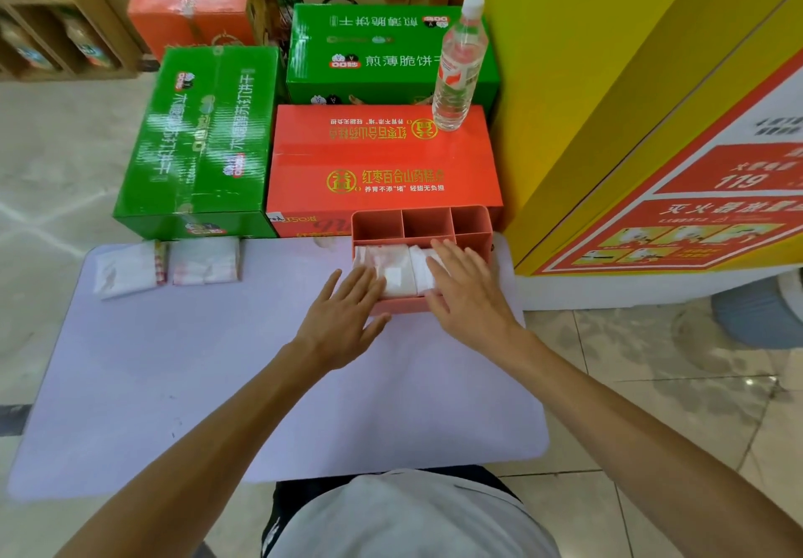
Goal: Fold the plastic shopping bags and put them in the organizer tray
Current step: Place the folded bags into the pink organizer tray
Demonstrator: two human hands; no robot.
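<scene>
Head view: we press both flat, spread hands, left hand (pixel 347 314) and right hand (pixel 460 288), on folded bags (pixel 402 270) in the organizer tray (pixel 423 223). Two folded bags remaining (pixel 169 266) lie far left, side by side; our left hand is nearer.

two folded white bags (pixel 402 268) sitting flat in pink organizer tray's (pixel 423 223) near compartment; two more folded bags (pixel 167 266) lying side by side at table's far left.
</scene>
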